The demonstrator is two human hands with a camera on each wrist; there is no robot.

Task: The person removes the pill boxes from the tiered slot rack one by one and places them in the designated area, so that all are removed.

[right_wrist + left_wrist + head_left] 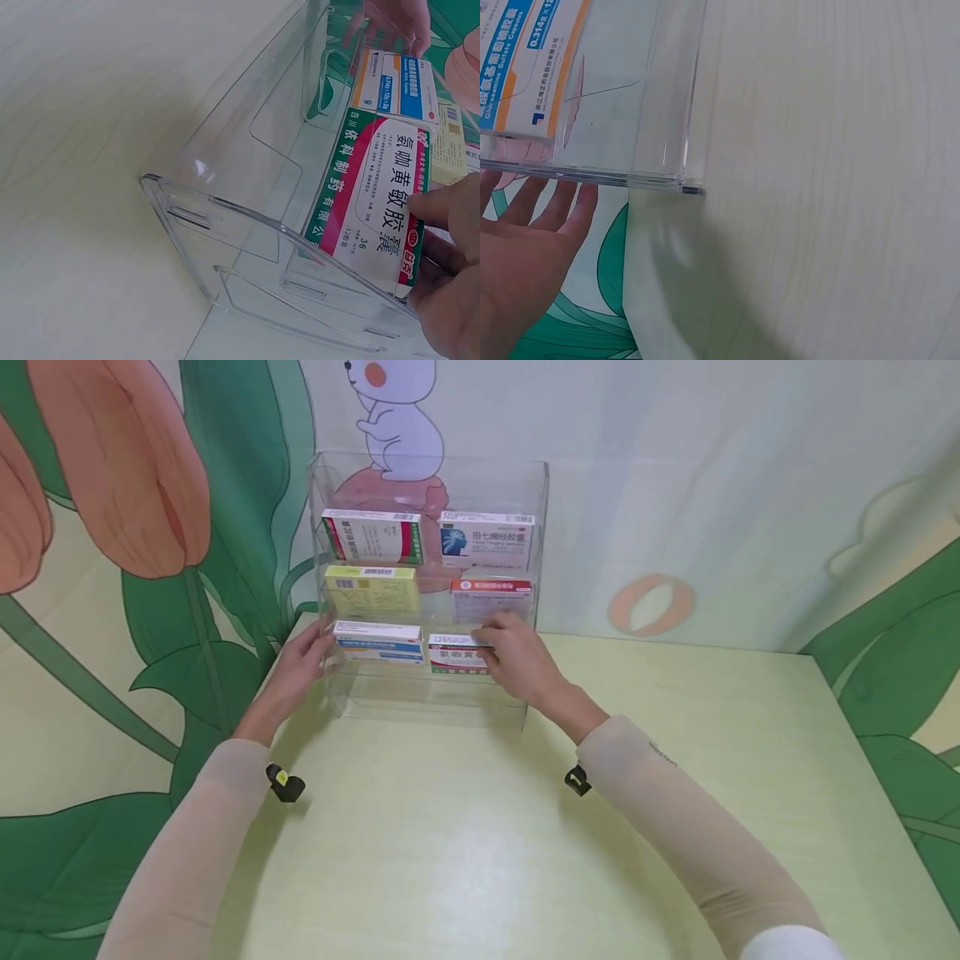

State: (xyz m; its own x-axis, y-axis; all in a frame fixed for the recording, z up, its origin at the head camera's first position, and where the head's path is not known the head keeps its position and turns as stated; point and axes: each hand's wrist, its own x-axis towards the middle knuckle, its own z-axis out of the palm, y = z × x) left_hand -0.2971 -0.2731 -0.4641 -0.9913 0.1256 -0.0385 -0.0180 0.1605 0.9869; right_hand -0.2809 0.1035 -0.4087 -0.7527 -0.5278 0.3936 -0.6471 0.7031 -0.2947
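A clear acrylic display rack [431,693] stands against the backdrop with medicine boxes on its tiers. My right hand [521,662] pinches the right end of a white, red and green medicine box [371,199] on the lowest filled tier. Thumb and fingers lie at that box's end in the right wrist view. My left hand [298,662] rests on the rack's left side panel, its fingers [574,206] stretched along the clear edge. Next to the left hand sits a white, blue and orange medicine box [378,643], on the same tier as the pinched box.
Higher up are a yellow box [372,591], a red-topped box [491,597], a red, white and green box [373,537] and a white box [486,541]. The pale wooden table [450,843] spreads in front. A printed curtain [675,502] hangs behind.
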